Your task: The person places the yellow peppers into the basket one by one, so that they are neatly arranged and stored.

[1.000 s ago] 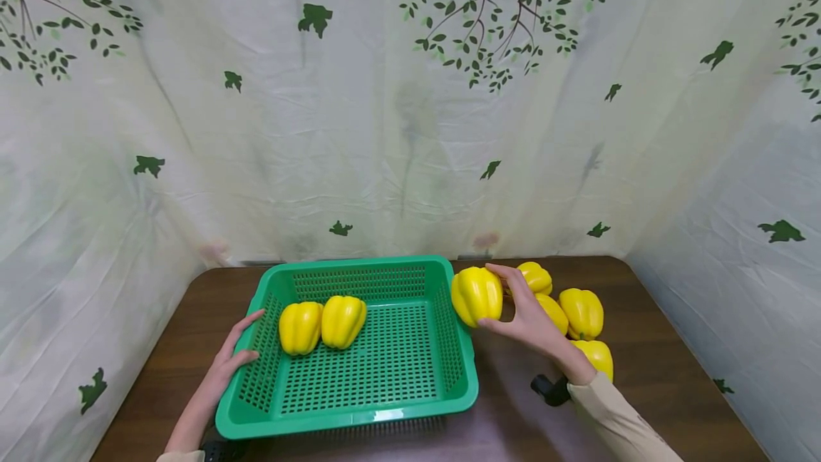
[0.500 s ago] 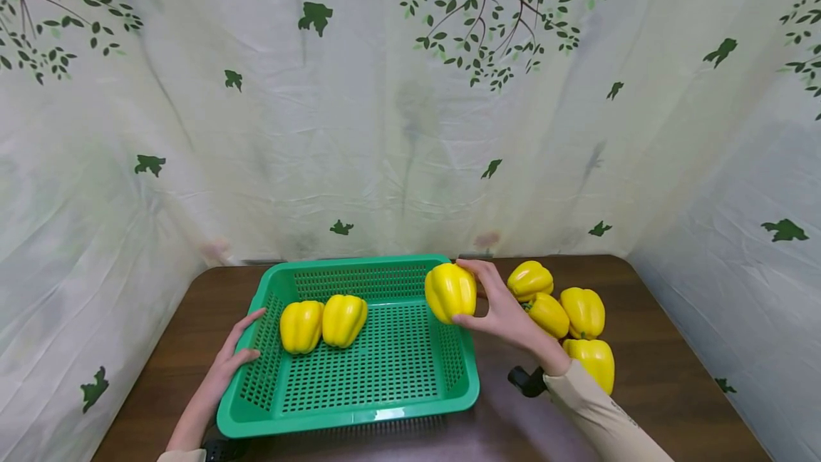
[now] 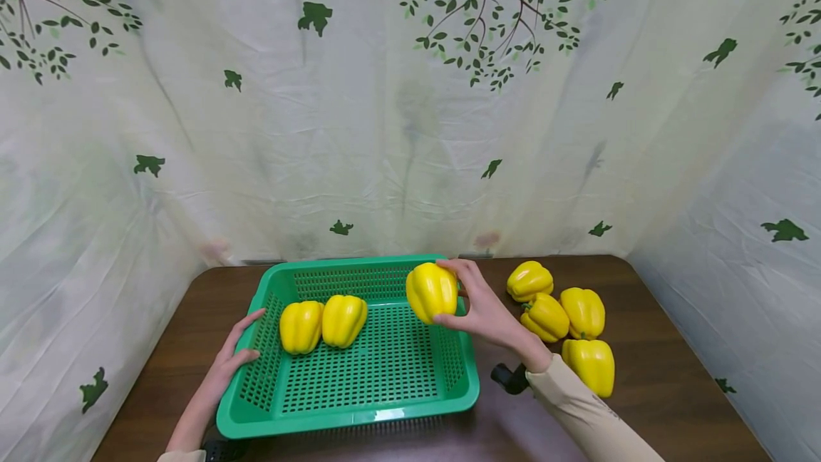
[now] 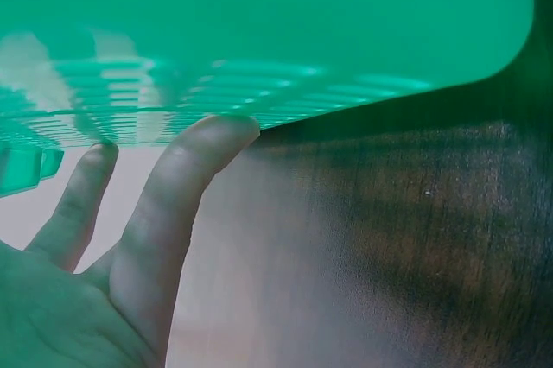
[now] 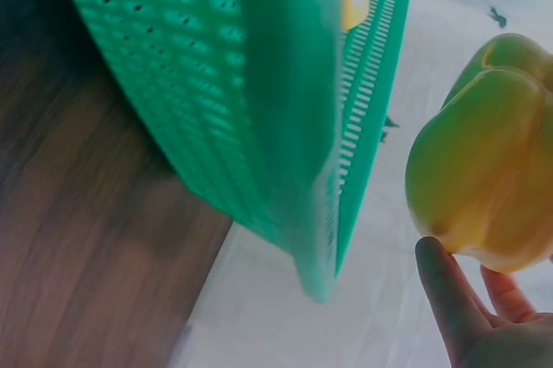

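My right hand [image 3: 484, 309] pinches a yellow bell pepper [image 3: 431, 293] between thumb and fingers, above the right end of a green plastic basket [image 3: 359, 419]. In the right wrist view the held pepper [image 5: 484, 161] shows above the fingertips, beside the basket's wall [image 5: 190, 92]. Two more yellow bell peppers, a left one [image 3: 301, 327] and a right one [image 3: 344, 321], lie side by side in the basket's left half. My left hand [image 3: 224, 362] rests against the basket's left side. The left wrist view shows its extended fingers [image 4: 164, 212] touching the perforated outer wall.
Several yellow bell peppers lie grouped on the brown wooden table [image 3: 667, 391] to the right, one pepper [image 3: 590, 367] nearest the right sleeve. Behind the table hangs a pale curtain [image 3: 410, 162] with leaf prints. A black wrist device [image 3: 509, 378] sits at the right wrist.
My right hand has carried the bell pepper leftward, from beside the basket's right rim to over its inside. The left hand and the basket have stayed in place.
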Demonstrator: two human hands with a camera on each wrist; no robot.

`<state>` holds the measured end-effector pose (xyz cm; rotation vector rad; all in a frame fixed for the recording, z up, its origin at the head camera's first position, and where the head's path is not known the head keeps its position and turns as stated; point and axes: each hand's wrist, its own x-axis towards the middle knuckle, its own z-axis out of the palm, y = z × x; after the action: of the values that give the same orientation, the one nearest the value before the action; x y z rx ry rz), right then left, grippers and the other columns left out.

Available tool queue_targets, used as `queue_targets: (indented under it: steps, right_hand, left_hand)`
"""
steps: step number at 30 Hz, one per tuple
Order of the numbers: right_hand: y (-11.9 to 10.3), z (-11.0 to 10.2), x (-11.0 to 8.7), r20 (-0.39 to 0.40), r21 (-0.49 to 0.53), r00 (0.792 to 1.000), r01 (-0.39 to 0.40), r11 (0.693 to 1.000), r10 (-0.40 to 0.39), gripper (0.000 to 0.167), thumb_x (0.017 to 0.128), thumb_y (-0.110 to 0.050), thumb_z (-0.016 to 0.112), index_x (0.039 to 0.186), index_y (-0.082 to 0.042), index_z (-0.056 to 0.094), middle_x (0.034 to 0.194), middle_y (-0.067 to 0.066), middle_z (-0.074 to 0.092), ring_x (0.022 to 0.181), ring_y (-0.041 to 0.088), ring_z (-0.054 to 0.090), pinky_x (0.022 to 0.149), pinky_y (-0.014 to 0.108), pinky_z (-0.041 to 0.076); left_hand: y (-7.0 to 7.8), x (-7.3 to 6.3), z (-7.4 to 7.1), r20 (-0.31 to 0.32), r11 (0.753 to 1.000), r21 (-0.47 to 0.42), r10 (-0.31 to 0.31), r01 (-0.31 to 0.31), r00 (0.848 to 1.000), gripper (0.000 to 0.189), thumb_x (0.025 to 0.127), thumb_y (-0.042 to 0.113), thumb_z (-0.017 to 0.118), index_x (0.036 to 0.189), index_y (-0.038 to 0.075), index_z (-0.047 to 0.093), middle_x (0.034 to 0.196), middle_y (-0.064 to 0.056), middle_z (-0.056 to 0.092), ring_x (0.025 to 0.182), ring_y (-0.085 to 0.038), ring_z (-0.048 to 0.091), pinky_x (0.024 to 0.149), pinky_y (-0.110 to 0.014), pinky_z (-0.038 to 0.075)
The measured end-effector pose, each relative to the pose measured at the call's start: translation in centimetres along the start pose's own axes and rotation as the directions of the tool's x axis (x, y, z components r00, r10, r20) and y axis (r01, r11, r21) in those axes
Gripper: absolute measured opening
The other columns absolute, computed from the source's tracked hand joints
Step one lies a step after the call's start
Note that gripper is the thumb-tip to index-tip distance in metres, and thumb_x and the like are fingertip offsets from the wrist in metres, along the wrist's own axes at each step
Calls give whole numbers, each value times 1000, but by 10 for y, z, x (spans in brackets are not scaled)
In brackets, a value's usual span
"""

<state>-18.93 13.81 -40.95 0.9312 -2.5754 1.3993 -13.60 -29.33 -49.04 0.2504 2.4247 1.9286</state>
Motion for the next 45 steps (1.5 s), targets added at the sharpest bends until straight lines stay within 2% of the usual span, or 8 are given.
queue_targets:
  steps: [4,7,16,20,25,32,39,45]
  right_hand:
    - [-3,3,4,13,-21,1000,-16,1000,17,76,80,-24,77,144,-16,36,134,8,35,112,21,45,91,41,46]
    - [-7,6,8,21,-19,1000,-8,1000,8,75,81,-27,76,144,-16,37,132,9,35,110,21,45,89,43,46]
    - [-19,13,19,52,-64,998,-25,998,28,74,80,-31,77,142,-16,40,132,9,36,107,22,47,88,44,44]
    - [-21,17,24,70,-66,997,-29,997,34,73,80,-31,76,142,-15,40,131,9,36,107,23,47,89,48,44]
    - [-23,21,29,69,-72,996,-51,996,56,73,80,-32,76,142,-15,41,132,10,35,106,23,47,88,44,44]
    - [-28,29,37,74,-73,993,-86,994,91,74,80,-33,75,143,-15,40,138,11,32,111,23,44,85,39,44]
    - [-29,39,45,63,-67,995,-75,995,79,73,79,-27,76,141,-12,41,133,12,35,104,24,48,83,37,46]
    - [-25,51,50,49,-38,995,-83,996,85,73,78,-25,76,140,-11,42,133,13,35,107,25,48,85,37,46]
  left_hand:
    - [-1,0,0,3,1000,-4,-2,2,1000,58,95,1,39,149,20,26,137,6,21,103,5,47,78,-23,48]
    - [0,0,0,3,1000,-6,-5,5,1000,58,96,2,39,149,20,26,137,5,20,103,5,47,78,-23,48]
    - [-1,-1,0,12,999,-26,34,-34,999,59,95,0,39,149,19,27,132,12,25,103,3,49,78,-23,49]
    - [-2,-2,0,14,998,-45,47,-46,999,59,94,-1,39,149,19,28,131,12,26,103,2,51,76,-25,50]
    - [-2,-1,0,17,997,-55,60,-59,998,59,94,-2,39,149,18,28,132,12,27,103,1,51,76,-25,50]
    - [-1,-2,0,15,998,-48,45,-45,999,59,94,-2,39,149,19,28,132,11,26,102,1,51,76,-25,50]
    - [-2,-1,0,23,996,-60,67,-65,997,60,94,-3,39,149,18,28,133,13,26,105,2,50,78,-23,49]
    - [-2,-2,1,18,997,-57,60,-59,998,60,94,-3,39,149,19,28,132,11,26,103,1,52,75,-25,51]
